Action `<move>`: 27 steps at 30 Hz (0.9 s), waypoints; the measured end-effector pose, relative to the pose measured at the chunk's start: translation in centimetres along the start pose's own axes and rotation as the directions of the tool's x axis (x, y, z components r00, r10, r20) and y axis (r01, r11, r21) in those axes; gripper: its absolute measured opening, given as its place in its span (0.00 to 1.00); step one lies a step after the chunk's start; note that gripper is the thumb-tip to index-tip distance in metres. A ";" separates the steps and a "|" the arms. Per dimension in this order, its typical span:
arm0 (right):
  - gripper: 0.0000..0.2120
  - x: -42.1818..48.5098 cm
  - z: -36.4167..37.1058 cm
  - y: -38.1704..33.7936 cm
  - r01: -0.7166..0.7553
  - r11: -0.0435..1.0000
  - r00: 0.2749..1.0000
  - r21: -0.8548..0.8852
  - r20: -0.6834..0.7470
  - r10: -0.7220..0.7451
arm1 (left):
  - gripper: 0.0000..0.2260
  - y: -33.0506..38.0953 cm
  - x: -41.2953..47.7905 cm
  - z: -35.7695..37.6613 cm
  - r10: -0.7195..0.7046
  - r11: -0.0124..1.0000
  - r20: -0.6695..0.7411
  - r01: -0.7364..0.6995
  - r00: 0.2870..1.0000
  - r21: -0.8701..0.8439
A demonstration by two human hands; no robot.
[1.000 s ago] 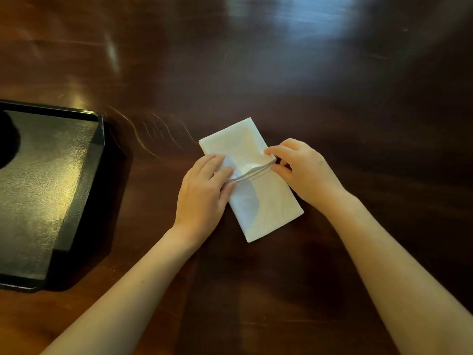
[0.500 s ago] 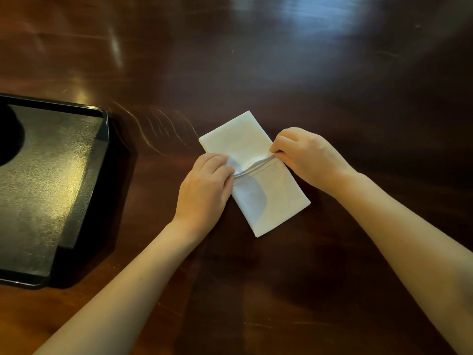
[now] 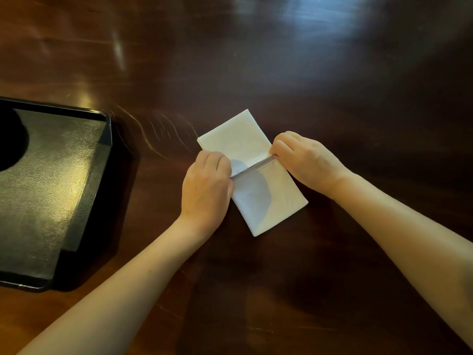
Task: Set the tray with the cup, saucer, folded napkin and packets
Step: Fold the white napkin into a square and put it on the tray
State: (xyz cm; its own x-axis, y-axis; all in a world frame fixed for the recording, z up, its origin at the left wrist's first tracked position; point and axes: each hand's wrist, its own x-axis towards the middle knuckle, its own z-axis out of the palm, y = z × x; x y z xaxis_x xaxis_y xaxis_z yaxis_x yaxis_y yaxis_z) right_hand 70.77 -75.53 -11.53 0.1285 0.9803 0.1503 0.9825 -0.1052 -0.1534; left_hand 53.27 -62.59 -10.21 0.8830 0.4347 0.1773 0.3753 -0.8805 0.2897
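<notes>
My left hand point(image 3: 206, 185) and right hand point(image 3: 304, 160) each pinch one end of the raised fold across the middle of the white napkin point(image 3: 253, 175), which lies on the dark wooden table point(image 3: 332, 85). The black tray point(image 3: 48, 175) sits well apart on my left.

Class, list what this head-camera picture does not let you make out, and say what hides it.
- Tray: its left part is cut off by the frame edge.
- Napkin: the crease ends are covered by the left hand and right hand.
- Cup, saucer, packets: not in view.
</notes>
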 end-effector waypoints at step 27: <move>0.10 -0.7 1.8 -2.2 -0.318 0.945 0.896 0.080 -0.302 0.327 | 0.13 1.9 -1.4 1.3 -0.008 0.974 0.044 -0.002 0.999 0.228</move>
State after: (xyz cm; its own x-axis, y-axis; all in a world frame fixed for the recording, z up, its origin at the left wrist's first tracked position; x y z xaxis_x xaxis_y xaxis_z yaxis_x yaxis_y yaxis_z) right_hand 68.23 -75.66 -13.07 0.4767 0.7929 0.3795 0.8767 -0.3975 -0.2707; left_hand 53.11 -65.08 -11.10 0.8914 0.4333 0.1333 0.4280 -0.9013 0.0671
